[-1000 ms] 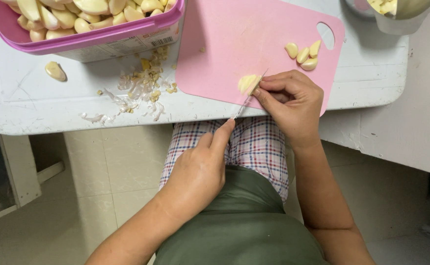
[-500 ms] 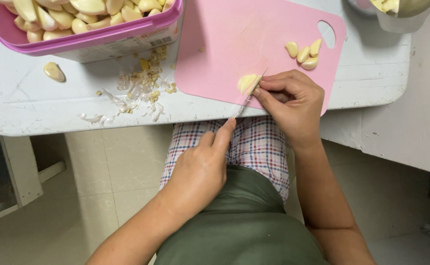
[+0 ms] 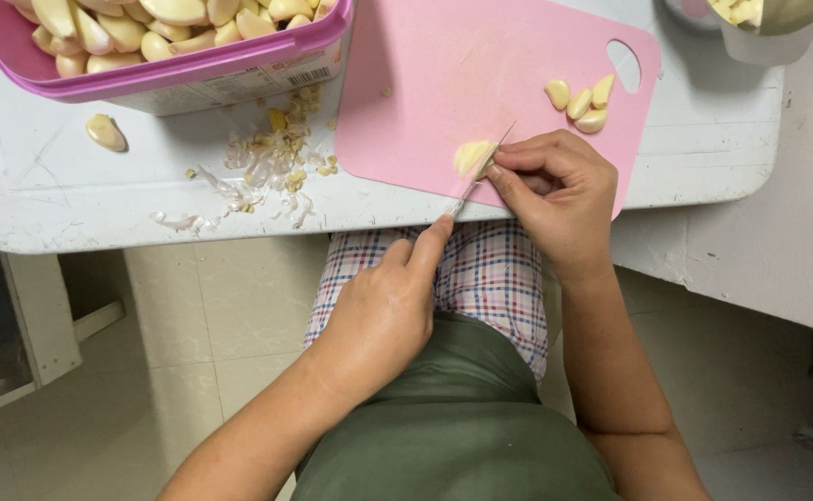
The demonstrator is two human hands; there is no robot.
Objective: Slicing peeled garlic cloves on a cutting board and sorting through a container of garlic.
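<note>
My left hand (image 3: 383,311) grips a small knife (image 3: 483,172), index finger stretched along its back, the blade angled up onto a pink cutting board (image 3: 444,83). The blade rests against a peeled garlic clove (image 3: 470,155) near the board's front edge. My right hand (image 3: 560,195) pinches that clove with its fingertips and holds it down. Three more peeled cloves (image 3: 580,99) lie together by the board's handle hole.
A pink-rimmed tub (image 3: 174,70) full of peeled cloves stands at the back left of the white table (image 3: 72,204). One loose clove (image 3: 107,133) and a scatter of skins and trimmings (image 3: 267,167) lie in front of it. A grey container (image 3: 759,23) sits at the back right.
Both hands stay in place on the clove and knife. The view has shifted slightly; the blade's angle changed only a little.
</note>
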